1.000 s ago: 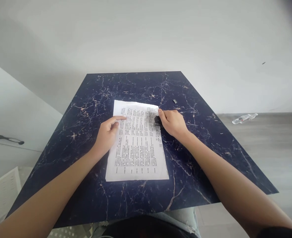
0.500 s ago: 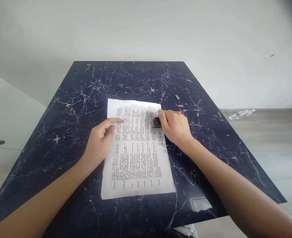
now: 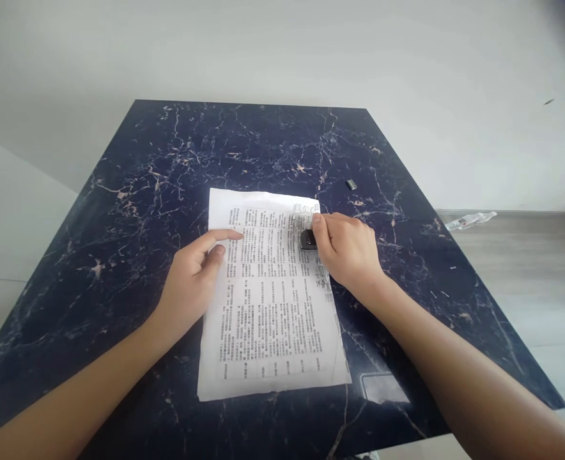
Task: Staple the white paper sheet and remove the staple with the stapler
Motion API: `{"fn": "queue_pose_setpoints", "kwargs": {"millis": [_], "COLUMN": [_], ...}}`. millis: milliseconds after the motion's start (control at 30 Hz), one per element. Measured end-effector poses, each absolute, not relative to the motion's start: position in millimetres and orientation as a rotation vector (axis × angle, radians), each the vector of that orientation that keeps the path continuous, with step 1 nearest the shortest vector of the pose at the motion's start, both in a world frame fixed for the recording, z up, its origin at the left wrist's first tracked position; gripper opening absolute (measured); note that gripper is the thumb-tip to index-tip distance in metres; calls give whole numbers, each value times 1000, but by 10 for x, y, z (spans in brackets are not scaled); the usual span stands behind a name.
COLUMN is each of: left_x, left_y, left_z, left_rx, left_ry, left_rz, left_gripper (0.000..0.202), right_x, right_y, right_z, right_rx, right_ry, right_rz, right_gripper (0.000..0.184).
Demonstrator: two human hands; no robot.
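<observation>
Printed paper sheets [image 3: 258, 306] lie on the dark table, with a crowd of staples [image 3: 306, 209] along their upper right edge. My right hand [image 3: 347, 246] is closed around a black stapler [image 3: 308, 240], whose front end reaches over that edge; most of its body is hidden in my fist. At the left edge, my left hand [image 3: 193, 268] rests on the paper, index finger stretched across the print and thumb apart, holding nothing. A small strip of staples [image 3: 351, 184] lies beyond my right hand.
The blue-black marbled table [image 3: 244, 147] stands by a pale wall. A phone-like flat rectangle [image 3: 384, 388] lies near its front edge. Loose staples [image 3: 439, 294] are scattered at the right. A clear plastic wrapper [image 3: 472, 221] is on the floor beyond the table.
The whole view has shifted slightly, so the table and paper look a little larger. Both hands keep nearly the same places on the paper, and the stapler stays at the right edge.
</observation>
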State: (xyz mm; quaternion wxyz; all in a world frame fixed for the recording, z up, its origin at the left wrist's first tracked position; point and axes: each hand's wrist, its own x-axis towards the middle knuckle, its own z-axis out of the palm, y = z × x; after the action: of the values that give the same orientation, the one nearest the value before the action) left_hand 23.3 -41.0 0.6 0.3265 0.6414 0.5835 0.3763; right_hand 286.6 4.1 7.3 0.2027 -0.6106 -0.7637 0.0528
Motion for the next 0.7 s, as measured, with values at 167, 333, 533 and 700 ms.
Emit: {"fn": "queue_pose_setpoints", "kwargs": {"millis": [167,333,533,700], "left_x": [222,209,195,201], "left_y": [-408,-412,-409,-402], "left_z": [-22,-36,-70,-80], "left_rx": [1690,1692,1724,1727], "left_ry": [1547,1551,1550,1589], "left_rz": [987,963,966,954], "left_gripper": [27,28,28,29], "right_x": [2856,2847,2806,2715], "right_y": [35,37,34,-3], "right_z": [71,74,67,71], "right_rx": [-1695,-1655,-1641,-1669], "right_ry": [-2182,-2274,-2408,-2403], "right_rz": [94,-19,-126,-163], "right_gripper": [53,53,59,47]}}
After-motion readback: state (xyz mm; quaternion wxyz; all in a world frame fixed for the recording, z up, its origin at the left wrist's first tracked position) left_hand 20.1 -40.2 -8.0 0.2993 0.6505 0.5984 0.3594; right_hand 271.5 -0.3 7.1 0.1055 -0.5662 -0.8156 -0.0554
